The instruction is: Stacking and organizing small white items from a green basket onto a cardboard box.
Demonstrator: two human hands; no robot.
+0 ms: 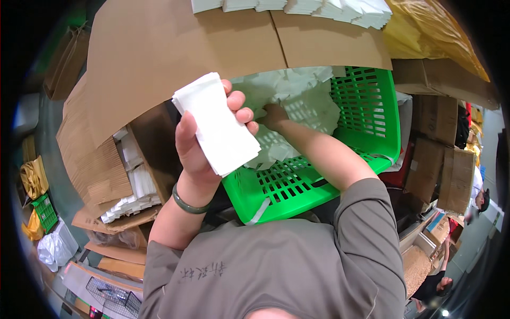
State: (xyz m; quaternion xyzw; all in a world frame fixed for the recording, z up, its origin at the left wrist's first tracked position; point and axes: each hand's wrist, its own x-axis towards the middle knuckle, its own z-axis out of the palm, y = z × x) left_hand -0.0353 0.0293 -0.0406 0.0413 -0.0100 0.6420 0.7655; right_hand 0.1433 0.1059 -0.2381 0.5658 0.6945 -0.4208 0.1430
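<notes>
My left hand (pixel 196 146) is closed around a stack of white paper slips (pixel 220 125), held up over the near left side of the basket. Its thumb presses one long side and the fingers wrap the other. My right hand (pixel 274 116) reaches down into a green plastic basket (pixel 297 204) with slotted walls. Loose white paper slips (pixel 305 106) lie in a heap inside it. In shade, the right hand's fingers look curled together at the heap; what they hold, if anything, I cannot make out.
A large cardboard sheet (pixel 223 42) overhangs the basket's far side, with white paper stacks (pixel 303 6) on it. An open carton of white paper (pixel 135 194) stands at left, a yellow bag (pixel 430 32) at far right. Cardboard boxes (pixel 433 170) and a person (pixel 433 287) are on the right.
</notes>
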